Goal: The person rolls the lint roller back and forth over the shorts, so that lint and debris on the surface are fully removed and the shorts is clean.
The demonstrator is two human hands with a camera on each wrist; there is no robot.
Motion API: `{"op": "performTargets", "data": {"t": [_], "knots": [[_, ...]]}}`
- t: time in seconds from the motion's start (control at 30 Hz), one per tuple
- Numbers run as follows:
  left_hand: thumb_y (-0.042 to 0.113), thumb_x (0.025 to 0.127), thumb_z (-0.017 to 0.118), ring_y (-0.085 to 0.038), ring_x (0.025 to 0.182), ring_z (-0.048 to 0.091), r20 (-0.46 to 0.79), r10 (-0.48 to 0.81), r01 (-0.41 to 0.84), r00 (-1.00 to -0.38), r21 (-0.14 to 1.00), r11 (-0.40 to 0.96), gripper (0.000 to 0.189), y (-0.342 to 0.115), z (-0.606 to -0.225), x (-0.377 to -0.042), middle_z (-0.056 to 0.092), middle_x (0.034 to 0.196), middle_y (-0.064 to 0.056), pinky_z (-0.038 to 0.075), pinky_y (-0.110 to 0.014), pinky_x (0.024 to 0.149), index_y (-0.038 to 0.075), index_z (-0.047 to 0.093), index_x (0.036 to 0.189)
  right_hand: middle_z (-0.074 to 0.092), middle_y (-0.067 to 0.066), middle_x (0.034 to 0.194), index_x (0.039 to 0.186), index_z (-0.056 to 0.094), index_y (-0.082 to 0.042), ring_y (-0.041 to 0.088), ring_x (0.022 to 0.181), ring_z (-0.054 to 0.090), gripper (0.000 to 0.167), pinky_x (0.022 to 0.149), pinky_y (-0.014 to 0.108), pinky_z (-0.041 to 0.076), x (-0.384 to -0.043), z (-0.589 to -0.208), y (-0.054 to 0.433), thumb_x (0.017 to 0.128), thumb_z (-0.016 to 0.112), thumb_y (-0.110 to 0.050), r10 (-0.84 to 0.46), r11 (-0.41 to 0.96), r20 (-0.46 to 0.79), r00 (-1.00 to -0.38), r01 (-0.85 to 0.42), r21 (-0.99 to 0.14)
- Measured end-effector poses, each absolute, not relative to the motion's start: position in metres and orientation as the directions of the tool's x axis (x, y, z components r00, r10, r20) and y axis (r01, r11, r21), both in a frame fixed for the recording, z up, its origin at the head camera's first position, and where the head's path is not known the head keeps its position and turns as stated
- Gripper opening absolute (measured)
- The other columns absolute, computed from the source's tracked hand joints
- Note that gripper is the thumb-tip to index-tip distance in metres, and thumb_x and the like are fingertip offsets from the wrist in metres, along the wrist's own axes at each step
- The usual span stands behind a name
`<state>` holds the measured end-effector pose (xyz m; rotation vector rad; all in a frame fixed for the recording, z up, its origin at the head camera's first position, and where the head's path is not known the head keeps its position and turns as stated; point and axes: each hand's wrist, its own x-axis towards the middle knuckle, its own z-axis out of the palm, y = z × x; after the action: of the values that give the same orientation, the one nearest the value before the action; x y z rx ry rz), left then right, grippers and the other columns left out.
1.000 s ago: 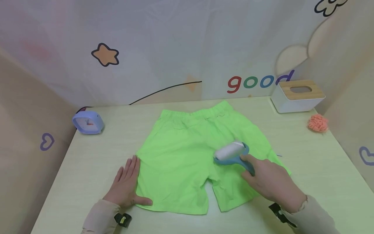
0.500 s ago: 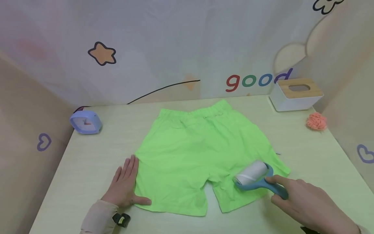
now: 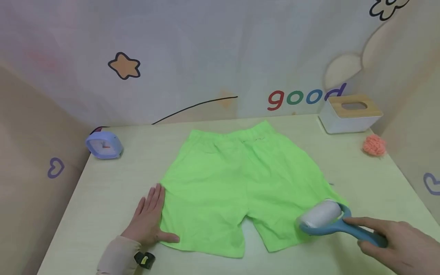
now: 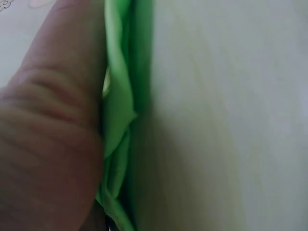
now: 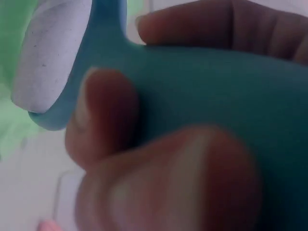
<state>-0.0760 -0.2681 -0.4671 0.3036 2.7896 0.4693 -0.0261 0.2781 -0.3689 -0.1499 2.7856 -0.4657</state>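
Note:
Bright green shorts point(image 3: 213, 183) lie spread on the pale table, waistband toward the back wall. My left hand point(image 3: 148, 221) rests with straight fingers along the left leg's side edge, its thumb over the bottom hem. In the left wrist view that hand is close beside the green fabric's edge point(image 4: 118, 96). With my right hand point(image 3: 402, 240) I grip the blue handle of a lint roller point(image 3: 321, 215). Its white roll sits at the lower outer part of the right leg. Small dark specks show on the white roll in the right wrist view point(image 5: 50, 53).
A blue-purple clock point(image 3: 104, 145) stands at the back left of the table point(image 3: 113, 198). At the back right is a white tissue box point(image 3: 350, 114) with a wooden top, and a coral-pink fluffy ball point(image 3: 374, 145) lies in front of it. A printed curtain backs the table.
My right hand has drawn the lint roller from the middle of the right leg outward and toward me, to its lower outer hem. The leg has shifted slightly outward. My left hand stays in place.

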Motion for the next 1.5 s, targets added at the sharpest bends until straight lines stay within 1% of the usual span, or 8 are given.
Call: {"op": "performTargets", "data": {"t": [0.13,0.2,0.3,0.4,0.6,0.97,1.17,1.5], "knots": [[0.086,0.048,0.067,-0.034,0.147,-0.01,-0.247,0.247,0.156,-0.937,0.336,0.929,0.155,-0.269,-0.469,-0.075,-0.012,0.161,-0.016,-0.001,-0.056,0.116,0.001,-0.009,0.154,0.031,-0.014,0.051,0.128,0.063,-0.018,0.0,0.044,0.026,0.043,0.043,0.021,0.022,-0.023,-0.362,0.286,0.086,0.073,-0.019,-0.153,0.898,-0.043,-0.987,-0.121,-0.424],[0.086,0.048,0.066,-0.034,0.147,-0.01,-0.242,0.243,0.156,-0.939,0.328,0.932,0.155,-0.27,-0.468,-0.074,-0.012,0.161,-0.016,0.0,-0.056,0.116,0.001,-0.008,0.154,0.039,-0.013,0.058,0.135,0.058,-0.019,0.001,0.047,0.028,0.045,0.044,0.022,0.023,-0.03,-0.359,0.278,0.091,0.068,-0.023,-0.176,0.889,-0.035,-0.984,-0.144,-0.434],[0.085,0.049,0.067,-0.035,0.147,-0.009,-0.237,0.247,0.16,-0.94,0.334,0.929,0.154,-0.269,-0.466,-0.074,-0.011,0.161,-0.017,0.0,-0.056,0.116,0.001,-0.008,0.154,0.057,-0.007,0.08,0.142,0.05,-0.017,0.003,0.057,0.038,0.046,0.052,0.023,0.03,-0.048,-0.358,0.258,0.099,0.057,-0.031,-0.239,0.891,-0.11,-0.965,-0.173,-0.42],[0.084,0.049,0.068,-0.036,0.147,-0.008,-0.229,0.257,0.168,-0.939,0.348,0.922,0.153,-0.267,-0.465,-0.075,-0.01,0.161,-0.019,0.0,-0.057,0.115,-0.001,-0.006,0.154,0.059,-0.004,0.092,0.142,0.05,-0.014,0.008,0.062,0.043,0.045,0.054,0.025,0.035,-0.068,-0.364,0.239,0.101,0.051,-0.033,-0.278,0.877,-0.141,-0.95,-0.191,-0.441],[0.084,0.05,0.067,-0.037,0.147,-0.007,-0.232,0.256,0.172,-0.939,0.329,0.928,0.153,-0.266,-0.463,-0.075,-0.008,0.161,-0.02,0.001,-0.058,0.115,-0.002,-0.005,0.153,0.042,-0.001,0.066,0.144,0.044,-0.006,0.01,0.05,0.039,0.045,0.043,0.027,0.034,-0.117,-0.377,0.208,0.103,0.047,-0.024,-0.316,0.84,-0.077,-0.946,-0.241,-0.487],[0.082,0.051,0.07,-0.037,0.147,-0.008,-0.23,0.268,0.176,-0.935,0.354,0.919,0.152,-0.266,-0.464,-0.075,-0.009,0.161,-0.02,0.0,-0.057,0.115,-0.002,-0.005,0.153,0.043,0.0,0.061,0.13,0.048,0.004,0.011,0.046,0.04,0.036,0.043,0.028,0.034,-0.184,-0.391,0.167,0.099,0.042,-0.014,-0.381,0.82,-0.047,-0.923,-0.314,-0.478],[0.083,0.051,0.069,-0.037,0.147,-0.007,-0.219,0.264,0.18,-0.939,0.339,0.923,0.152,-0.267,-0.465,-0.076,-0.007,0.161,-0.02,0.001,-0.058,0.115,-0.002,-0.005,0.153,0.044,0.002,0.061,0.128,0.047,0.004,0.012,0.045,0.04,0.034,0.042,0.027,0.034,-0.19,-0.393,0.163,0.1,0.038,-0.014,-0.372,0.824,-0.107,-0.922,-0.275,-0.494],[0.085,0.05,0.067,-0.036,0.147,-0.007,-0.221,0.261,0.181,-0.94,0.327,0.928,0.153,-0.264,-0.467,-0.076,-0.009,0.161,-0.019,0.001,-0.058,0.115,-0.001,-0.006,0.154,0.041,-0.001,0.06,0.134,0.045,-0.001,0.011,0.046,0.036,0.038,0.043,0.027,0.032,-0.17,-0.389,0.179,0.1,0.038,-0.017,-0.348,0.839,-0.169,-0.922,-0.226,-0.495]]}}
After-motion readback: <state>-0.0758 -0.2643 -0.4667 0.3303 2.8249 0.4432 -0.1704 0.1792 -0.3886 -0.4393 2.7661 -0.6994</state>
